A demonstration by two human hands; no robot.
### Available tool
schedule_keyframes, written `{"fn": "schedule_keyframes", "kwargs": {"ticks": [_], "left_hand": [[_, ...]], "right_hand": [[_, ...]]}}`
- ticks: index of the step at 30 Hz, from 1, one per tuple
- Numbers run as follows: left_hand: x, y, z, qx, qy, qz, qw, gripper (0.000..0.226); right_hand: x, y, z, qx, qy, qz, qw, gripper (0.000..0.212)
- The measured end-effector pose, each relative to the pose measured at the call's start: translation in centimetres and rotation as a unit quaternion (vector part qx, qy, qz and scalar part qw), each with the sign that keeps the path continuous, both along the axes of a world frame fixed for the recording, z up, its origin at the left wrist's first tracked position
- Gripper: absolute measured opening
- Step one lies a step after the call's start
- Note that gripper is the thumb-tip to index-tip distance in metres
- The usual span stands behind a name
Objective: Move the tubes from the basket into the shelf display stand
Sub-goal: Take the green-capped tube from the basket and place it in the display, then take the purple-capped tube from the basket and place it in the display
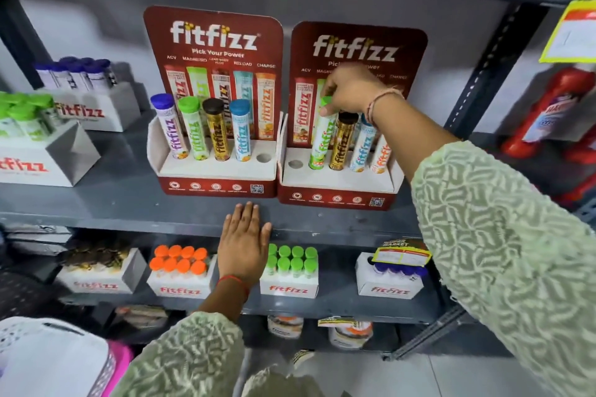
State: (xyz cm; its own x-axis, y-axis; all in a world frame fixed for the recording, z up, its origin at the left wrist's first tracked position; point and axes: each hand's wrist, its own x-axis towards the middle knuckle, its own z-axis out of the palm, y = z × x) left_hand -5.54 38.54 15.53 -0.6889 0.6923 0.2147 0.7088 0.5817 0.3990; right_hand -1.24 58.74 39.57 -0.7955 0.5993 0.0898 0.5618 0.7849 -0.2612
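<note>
Green tube (320, 138) in stand (338, 184), right hand (350, 92) gripping cap

Bright, even indoor light falls from above and in front, so the tubes and the red display stand (213, 51) cast soft shadows onto the pale back wall (96, 26), while the shelf (129, 203) underside and lower tiers sit dimmer. The wide lens bends the shelf upright (490, 68) and stretches the patterned sleeve (503, 235) at the right edge. The centre print reads fairly sharp, but the right hand (351, 90), the red bottles (561, 113) and the far-left boxes are smeared and soft.
</note>
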Motion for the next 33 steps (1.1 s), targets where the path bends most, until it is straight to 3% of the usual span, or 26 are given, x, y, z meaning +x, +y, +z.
{"fn": "schedule_keyframes", "kwargs": {"ticks": [4,11,13,15,18,21,24,29,33], "left_hand": [[0.0,-0.1,0.0,0.001,0.003,-0.005,1.0,0.064],[-0.3,-0.4,-0.1,-0.001,0.011,-0.02,1.0,0.048],[-0.4,-1.1,0.2,0.015,-0.001,-0.025,1.0,0.049],[-0.4,-2.8,0.6,0.047,-0.005,-0.009,0.999,0.054],[-0.9,-8.0,-0.4,0.07,0.004,0.053,0.996,0.055],[-1.0,-15.0,-2.9,0.041,-0.02,0.147,0.988,0.058],[0.0,-22.2,-5.8,0.013,-0.06,0.268,0.962,0.058],[2.2,-32.4,-10.0,-0.024,-0.129,0.445,0.886,0.063],[3.4,-37.4,-13.0,-0.037,-0.167,0.515,0.84,0.06]], "right_hand": [[-0.5,-0.5,-1.6,0.063,-0.062,-0.003,0.996,0.051],[0.2,-0.2,-2.2,0.088,-0.053,0.002,0.995,0.062],[0.5,-1.4,-3.4,0.104,0.059,0.005,0.993,0.057],[0.2,-3.9,-5.1,0.126,0.213,0.04,0.968,0.039],[-1.8,-9.5,-9.0,0.092,0.27,0.162,0.945,0.028],[-4.3,-15.9,-14.0,0.016,0.234,0.255,0.938,0.023],[-6.4,-22.1,-19.0,-0.04,0.133,0.334,0.932,0.024],[-9.6,-32.3,-25.6,-0.056,-0.014,0.474,0.878,0.026],[-12.7,-40.1,-30.4,-0.136,-0.099,0.499,0.85,0.027]]}}
